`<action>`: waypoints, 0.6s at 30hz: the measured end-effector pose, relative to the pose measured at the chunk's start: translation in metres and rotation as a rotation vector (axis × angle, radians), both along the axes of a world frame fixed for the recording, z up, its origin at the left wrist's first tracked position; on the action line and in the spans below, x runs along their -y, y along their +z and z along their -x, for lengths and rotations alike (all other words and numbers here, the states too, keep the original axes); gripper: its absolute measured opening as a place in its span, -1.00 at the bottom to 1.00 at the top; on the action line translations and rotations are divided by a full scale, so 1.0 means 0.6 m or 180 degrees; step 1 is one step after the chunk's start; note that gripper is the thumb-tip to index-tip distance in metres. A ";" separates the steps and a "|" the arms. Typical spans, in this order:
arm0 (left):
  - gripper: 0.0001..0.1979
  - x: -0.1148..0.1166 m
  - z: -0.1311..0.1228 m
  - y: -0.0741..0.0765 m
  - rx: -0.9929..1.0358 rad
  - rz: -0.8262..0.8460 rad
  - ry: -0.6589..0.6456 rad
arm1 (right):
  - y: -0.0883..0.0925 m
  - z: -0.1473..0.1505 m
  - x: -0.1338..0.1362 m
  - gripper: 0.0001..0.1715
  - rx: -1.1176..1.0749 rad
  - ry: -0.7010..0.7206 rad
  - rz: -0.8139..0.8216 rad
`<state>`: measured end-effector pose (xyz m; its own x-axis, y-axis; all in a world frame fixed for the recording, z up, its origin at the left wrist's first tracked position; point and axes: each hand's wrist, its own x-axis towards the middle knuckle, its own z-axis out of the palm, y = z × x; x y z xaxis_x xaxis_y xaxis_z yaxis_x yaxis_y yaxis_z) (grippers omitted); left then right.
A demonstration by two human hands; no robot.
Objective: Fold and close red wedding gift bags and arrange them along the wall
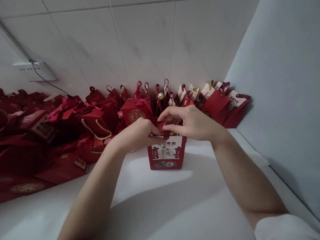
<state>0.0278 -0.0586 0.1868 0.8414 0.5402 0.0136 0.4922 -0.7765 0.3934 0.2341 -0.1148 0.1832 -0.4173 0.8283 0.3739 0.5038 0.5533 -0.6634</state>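
White counter [155,208] set into a corner, with pale tiled wall [143,37] behind. One small red gift box [167,156] stands upright near the counter's back, apart from the others, its printed front facing the viewer. Its long axis runs straight up, and its top edge lies directly under both hands, which meet there from either side.

Coming in from the left, the left hand [137,134] rests at the box's top left. Its fingers are curled in with the tips hidden, so it cannot be told whether they hold anything. From the right, the right hand [190,122] arches over the top, thumb and forefinger pressed together on a dark red tab [165,134] at the middle of the box top. Both hands are equally close to that tab; only the right plainly has it.

Behind the hands, a row of red boxes [136,112] with ribbon bows lines the wall. More lie heaped [40,139] to the left, and tagged red bags [225,106] lean at the right. A socket strip [33,71] with a cable hangs on the left wall, and a grey panel [289,89] closes the right side.
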 end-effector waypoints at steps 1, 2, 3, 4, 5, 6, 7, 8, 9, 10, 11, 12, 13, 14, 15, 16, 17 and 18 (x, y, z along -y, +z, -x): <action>-0.75 0.000 0.000 0.000 0.0017 -0.0013 -0.0021 | -0.003 0.000 -0.003 -0.76 -0.0062 -0.0036 0.0054; -0.74 0.000 0.001 0.001 0.0035 -0.0028 -0.0050 | -0.006 -0.001 -0.007 -0.75 -0.0126 -0.0069 0.0115; -0.74 0.000 0.001 0.001 0.0052 -0.0053 -0.0079 | -0.009 0.000 -0.010 -0.75 -0.0186 -0.0090 0.0185; -0.74 0.001 0.001 0.003 0.0068 -0.0093 -0.0113 | -0.012 0.001 -0.012 -0.75 -0.0235 -0.0096 0.0255; -0.74 0.003 0.002 0.004 0.0069 -0.0151 -0.0153 | -0.014 0.002 -0.013 -0.74 -0.0270 -0.0087 0.0320; -0.74 0.005 0.002 0.006 0.0058 -0.0223 -0.0190 | -0.015 0.004 -0.014 -0.75 -0.0287 -0.0065 0.0376; -0.75 0.007 0.002 0.008 0.0029 -0.0297 -0.0220 | -0.015 0.005 -0.014 -0.75 -0.0289 -0.0038 0.0415; -0.75 0.009 0.003 0.011 -0.0010 -0.0362 -0.0234 | -0.015 0.005 -0.013 -0.74 -0.0284 -0.0018 0.0445; -0.75 0.010 0.004 0.013 -0.0061 -0.0406 -0.0222 | -0.014 0.005 -0.012 -0.72 -0.0267 -0.0011 0.0482; -0.75 0.010 0.005 0.015 -0.0120 -0.0418 -0.0175 | -0.012 0.003 -0.011 -0.69 -0.0225 -0.0033 0.0529; -0.74 0.010 0.007 0.016 -0.0180 -0.0401 -0.0093 | -0.009 0.000 -0.009 -0.64 -0.0127 -0.0078 0.0604; -0.74 0.008 0.009 0.017 -0.0226 -0.0363 -0.0002 | -0.006 -0.005 -0.008 -0.60 0.0047 -0.0134 0.0699; -0.74 0.005 0.011 0.017 -0.0263 -0.0311 0.0072 | -0.004 -0.010 -0.008 -0.57 0.0299 -0.0170 0.0801; -0.76 0.001 0.014 0.017 -0.0297 -0.0257 0.0123 | -0.002 -0.017 -0.008 -0.57 0.0617 -0.0150 0.0898; -0.78 -0.003 0.016 0.016 -0.0346 -0.0203 0.0149 | 0.000 -0.023 -0.009 -0.59 0.0955 -0.0070 0.0975; -0.80 -0.007 0.019 0.015 -0.0413 -0.0151 0.0166 | 0.000 -0.028 -0.010 -0.62 0.1256 0.0050 0.1024; -0.83 -0.011 0.021 0.013 -0.0500 -0.0091 0.0196 | 0.000 -0.033 -0.012 -0.64 0.1487 0.0170 0.1035; -0.84 -0.014 0.023 0.011 -0.0598 -0.0026 0.0250 | 0.000 -0.036 -0.014 -0.65 0.1630 0.0255 0.1014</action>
